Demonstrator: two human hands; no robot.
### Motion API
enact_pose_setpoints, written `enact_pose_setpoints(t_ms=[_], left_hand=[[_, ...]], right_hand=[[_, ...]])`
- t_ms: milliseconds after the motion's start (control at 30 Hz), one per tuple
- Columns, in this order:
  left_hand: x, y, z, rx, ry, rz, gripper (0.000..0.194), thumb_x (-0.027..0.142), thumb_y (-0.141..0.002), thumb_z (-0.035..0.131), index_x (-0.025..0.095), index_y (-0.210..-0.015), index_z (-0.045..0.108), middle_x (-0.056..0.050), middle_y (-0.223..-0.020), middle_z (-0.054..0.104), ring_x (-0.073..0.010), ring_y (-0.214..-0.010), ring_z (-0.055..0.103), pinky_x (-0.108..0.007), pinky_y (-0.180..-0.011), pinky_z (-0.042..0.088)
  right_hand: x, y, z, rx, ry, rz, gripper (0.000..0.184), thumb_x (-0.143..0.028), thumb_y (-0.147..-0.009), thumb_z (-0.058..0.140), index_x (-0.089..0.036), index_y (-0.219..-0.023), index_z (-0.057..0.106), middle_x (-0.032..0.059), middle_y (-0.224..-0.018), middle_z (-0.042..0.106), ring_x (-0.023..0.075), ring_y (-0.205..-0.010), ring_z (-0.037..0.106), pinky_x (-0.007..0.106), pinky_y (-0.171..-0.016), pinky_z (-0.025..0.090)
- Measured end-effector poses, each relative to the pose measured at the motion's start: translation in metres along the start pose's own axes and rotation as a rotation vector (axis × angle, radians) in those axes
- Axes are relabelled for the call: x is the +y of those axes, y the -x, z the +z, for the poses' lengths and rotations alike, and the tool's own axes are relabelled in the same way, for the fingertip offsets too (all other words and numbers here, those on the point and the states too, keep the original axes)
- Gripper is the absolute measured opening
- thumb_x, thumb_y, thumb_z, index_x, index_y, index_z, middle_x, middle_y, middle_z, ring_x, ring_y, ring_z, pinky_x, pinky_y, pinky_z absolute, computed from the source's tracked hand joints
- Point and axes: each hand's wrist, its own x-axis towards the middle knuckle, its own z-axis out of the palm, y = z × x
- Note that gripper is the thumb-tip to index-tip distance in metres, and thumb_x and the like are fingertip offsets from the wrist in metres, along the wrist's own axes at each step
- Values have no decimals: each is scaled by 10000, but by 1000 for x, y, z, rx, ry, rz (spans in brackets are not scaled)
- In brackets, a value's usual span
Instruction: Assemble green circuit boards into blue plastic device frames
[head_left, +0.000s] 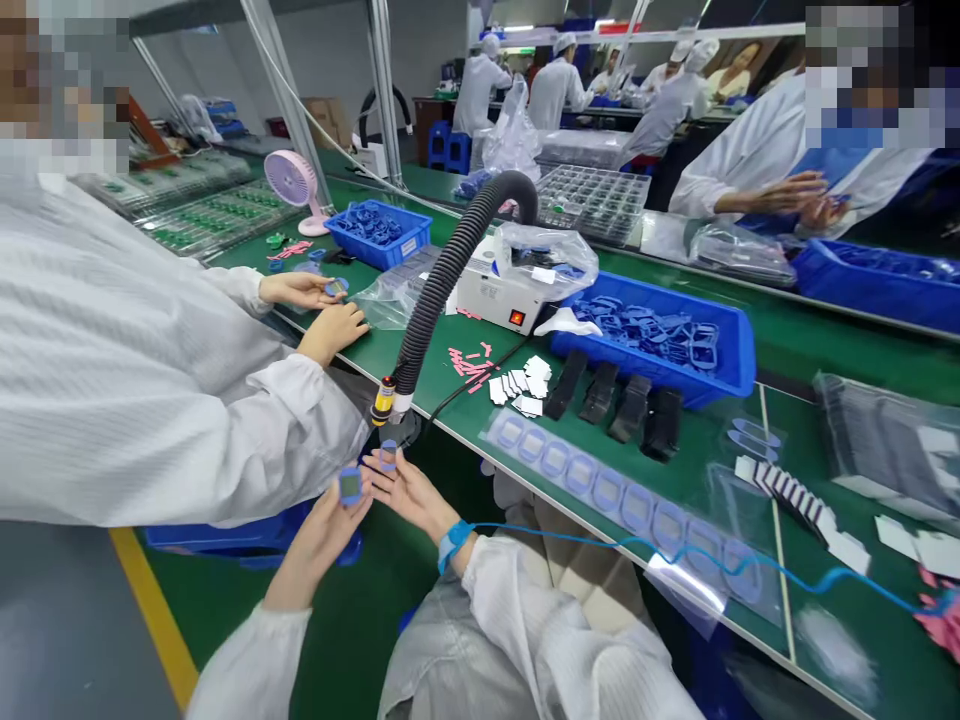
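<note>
My left hand (324, 535) pinches a small blue-framed display piece (350, 486) with a greyish-green screen. Close beside it, my right hand (411, 492) holds a small clear oval cover with a bluish rim (388, 456) at its fingertips. A blue wrist strap (453, 546) with a coiled cord circles my right wrist. Both hands are off the table's front edge, just below the nozzle of a black flexible hose (448, 270). Along the table edge to the right lies a clear strip of oval covers (581, 472).
Pink strips (471, 368), white squares (529, 380) and black stacks (661, 424) lie behind the strip. A blue bin (739, 350) of blue frames stands behind them, near a white box (491, 295). At left, a co-worker's hands (330, 332) work close by.
</note>
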Motion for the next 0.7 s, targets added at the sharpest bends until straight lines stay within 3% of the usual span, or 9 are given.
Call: enact_pose_setpoints(t_ms=[100, 167, 233, 367, 500, 600, 700], left_hand=[[-7, -43, 18, -1, -31, -23, 238, 247, -921, 555, 139, -1121, 628, -79, -1044, 726, -193, -900, 703, -390, -806, 579], [-16, -56, 27, -8, -56, -54, 255, 256, -899, 590, 143, -1126, 608, -80, -1108, 676, -205, -919, 678, -408, -777, 577], [-23, -53, 30, -15, -81, -89, 236, 243, -892, 599, 144, -1106, 613, -74, -1106, 670, -200, -908, 674, -400, -764, 577], [-23, -18, 17, 7, -104, -107, 151, 140, -916, 540, 118, -983, 673, -79, -939, 756, -175, -819, 719, -343, -787, 574], [-1, 5, 3, 92, -81, -20, 341, 99, -970, 377, 172, -913, 705, -35, -785, 798, -138, -732, 744, -257, -774, 570], [10, -3, 8, 142, -65, 55, 341, 119, -985, 351, 191, -1029, 681, -17, -835, 799, -121, -781, 740, -239, -799, 563], [6, -22, 23, 158, -81, 63, 217, 170, -960, 467, 147, -1075, 650, -47, -952, 766, -151, -851, 722, -307, -795, 574]], right_hand=[[0, 4, -19, 71, 14, -22, 327, -345, -914, 566, -163, -1185, 554, 78, -1180, 598, 202, -990, 622, 412, -829, 535], [-4, 4, -25, 104, 20, -47, 329, -343, -913, 567, -164, -1189, 551, 78, -1184, 596, 203, -991, 621, 412, -829, 535], [-9, 2, -24, 110, 22, -70, 329, -342, -913, 567, -165, -1190, 551, 79, -1186, 595, 204, -994, 620, 413, -831, 534], [-18, -2, -2, 47, 20, -72, 326, -347, -914, 566, -163, -1183, 556, 79, -1186, 598, 205, -1000, 620, 416, -838, 532], [-14, 0, 16, -7, 52, 13, 319, -353, -915, 563, -158, -1167, 564, 76, -1156, 611, 196, -971, 629, 404, -819, 538], [-6, 13, 10, 27, 83, 36, 311, -351, -915, 563, -156, -1158, 568, 73, -1141, 616, 191, -954, 632, 396, -809, 540], [-2, 38, -5, 91, 85, 10, 307, -351, -915, 564, -155, -1151, 571, 71, -1138, 617, 191, -956, 631, 397, -811, 539]])
